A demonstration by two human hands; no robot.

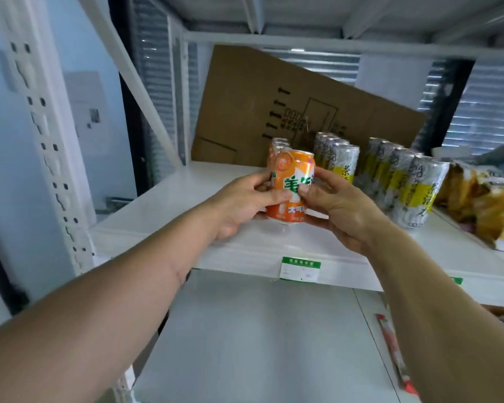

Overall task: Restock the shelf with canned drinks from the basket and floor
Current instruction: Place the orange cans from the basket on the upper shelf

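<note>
- An orange can [294, 187] is held upright between both hands, its base touching or just above the white shelf [169, 210]; which cannot be told.
- The left hand [242, 203] is curled round the can's left side, thumb across the front.
- The right hand [332, 205] is curled round the right side, thumb pinching the label.
- The can is judged rigid, smooth, likely full and fairly heavy; it is best gripped round the middle of the body.
- More orange cans [278, 148] stand just behind the can; grey-and-yellow cans [402, 181] are lined up to its right.
</note>
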